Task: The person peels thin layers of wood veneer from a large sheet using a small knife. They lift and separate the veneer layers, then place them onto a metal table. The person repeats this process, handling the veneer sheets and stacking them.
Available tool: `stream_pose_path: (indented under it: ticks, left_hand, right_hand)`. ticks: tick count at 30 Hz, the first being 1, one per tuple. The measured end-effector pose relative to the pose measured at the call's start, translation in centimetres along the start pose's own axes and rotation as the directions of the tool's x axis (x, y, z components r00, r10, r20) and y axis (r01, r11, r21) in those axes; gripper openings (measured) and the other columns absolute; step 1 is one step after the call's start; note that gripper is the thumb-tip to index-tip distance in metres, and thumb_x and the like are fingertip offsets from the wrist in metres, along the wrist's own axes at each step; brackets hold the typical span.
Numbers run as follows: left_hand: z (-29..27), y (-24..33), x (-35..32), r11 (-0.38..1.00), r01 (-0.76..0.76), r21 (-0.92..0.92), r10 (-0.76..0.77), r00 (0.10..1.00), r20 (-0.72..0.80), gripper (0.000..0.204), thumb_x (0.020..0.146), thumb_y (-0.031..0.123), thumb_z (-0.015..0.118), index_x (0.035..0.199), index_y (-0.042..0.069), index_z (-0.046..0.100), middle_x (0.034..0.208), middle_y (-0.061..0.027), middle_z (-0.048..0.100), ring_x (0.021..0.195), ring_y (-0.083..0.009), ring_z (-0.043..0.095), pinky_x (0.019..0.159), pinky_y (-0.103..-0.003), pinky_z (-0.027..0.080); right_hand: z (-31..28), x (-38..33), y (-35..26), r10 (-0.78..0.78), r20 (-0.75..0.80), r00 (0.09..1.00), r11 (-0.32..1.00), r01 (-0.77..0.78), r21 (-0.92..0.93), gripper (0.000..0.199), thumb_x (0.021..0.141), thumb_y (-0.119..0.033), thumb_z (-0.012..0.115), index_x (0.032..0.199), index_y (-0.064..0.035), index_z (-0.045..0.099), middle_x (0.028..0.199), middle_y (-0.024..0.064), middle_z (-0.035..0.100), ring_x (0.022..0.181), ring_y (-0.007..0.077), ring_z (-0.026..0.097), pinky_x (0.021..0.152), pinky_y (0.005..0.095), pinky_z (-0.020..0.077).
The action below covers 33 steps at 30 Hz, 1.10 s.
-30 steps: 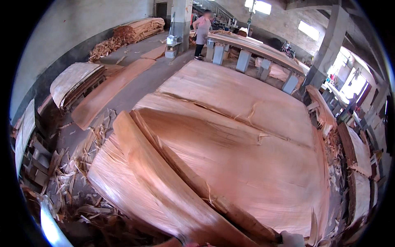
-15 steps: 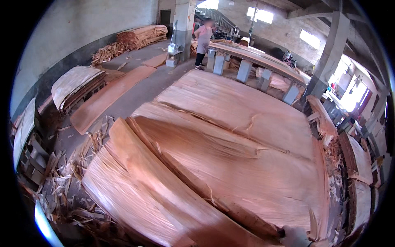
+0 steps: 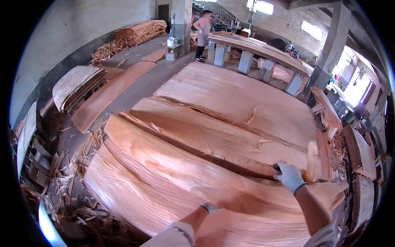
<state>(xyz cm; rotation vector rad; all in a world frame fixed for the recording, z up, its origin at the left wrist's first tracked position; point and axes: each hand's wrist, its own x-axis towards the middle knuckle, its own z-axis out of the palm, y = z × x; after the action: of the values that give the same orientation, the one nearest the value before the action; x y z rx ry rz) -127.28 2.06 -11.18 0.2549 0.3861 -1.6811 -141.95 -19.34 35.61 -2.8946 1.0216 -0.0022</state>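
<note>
A broad stack of thin reddish wood veneer sheets [image 3: 247, 92] lies in front of me. Across its near half, a loose veneer sheet [image 3: 164, 164] lies rippled, its far edge raised in a long fold. At the right end of that fold my right hand [image 3: 290, 177], in a white glove, is closed on the sheet's edge. A small dark thing shows at its fingertips; I cannot make out what it is. My left hand [image 3: 211, 208], also gloved, rests low on the near part of the sheet, fingers stretched flat and partly blurred. A torn veneer strip [image 3: 313, 158] sticks up beyond my right hand.
Veneer scraps [image 3: 68, 177] litter the floor at left, beside a low stack of sheets [image 3: 78, 84]. A long raised table [image 3: 259, 51] stands at the back, with a person [image 3: 203, 33] at its left end. More stacked veneer [image 3: 362, 164] lies along the right.
My right hand has moved away from me, carrying the sheet's folded edge farther over the stack. My left hand has come into view on the near part of the sheet.
</note>
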Motion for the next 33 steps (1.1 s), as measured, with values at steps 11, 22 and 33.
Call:
stream_pose_path:
  ticks: [11,22,33]
  left_hand:
    - [-7.2,3.0,-22.5,-0.309,0.348,0.885,0.436,0.879,-0.194,0.022,0.090,0.025,0.051,0.082,0.005,0.057,0.069,-0.0094,0.059,0.067,-0.0243,0.060,0.064,-0.040,0.051]
    - [-12.8,8.2,-21.5,-0.192,0.551,0.812,0.427,0.792,-0.437,0.020,0.077,0.022,0.070,0.082,0.006,0.058,0.077,-0.0096,0.064,0.073,-0.0228,0.062,0.064,-0.036,0.050]
    - [-3.6,1.9,-13.8,0.727,0.276,0.628,0.296,0.700,-0.650,0.030,0.095,0.032,0.047,0.086,0.005,0.058,0.081,-0.0060,0.061,0.067,-0.0160,0.060,0.066,-0.033,0.054]
  right_hand:
    - [31.7,-20.7,-0.6,0.188,0.574,0.797,0.856,-0.420,0.303,0.037,0.089,-0.038,0.051,0.102,-0.0067,0.064,0.094,0.0217,0.065,0.080,0.0360,0.063,0.071,0.0450,0.0499]
    - [49.7,-32.7,-2.7,0.269,0.342,0.901,0.901,-0.360,0.242,0.052,0.088,-0.050,0.048,0.117,-0.0077,0.059,0.110,0.0151,0.064,0.097,0.0317,0.061,0.091,0.0429,0.0463]
    - [37.4,-12.6,-7.7,0.330,0.492,0.806,0.733,-0.547,0.404,0.032,0.086,-0.033,0.055,0.092,-0.0039,0.066,0.087,0.0241,0.064,0.085,0.0412,0.061,0.074,0.0491,0.0478]
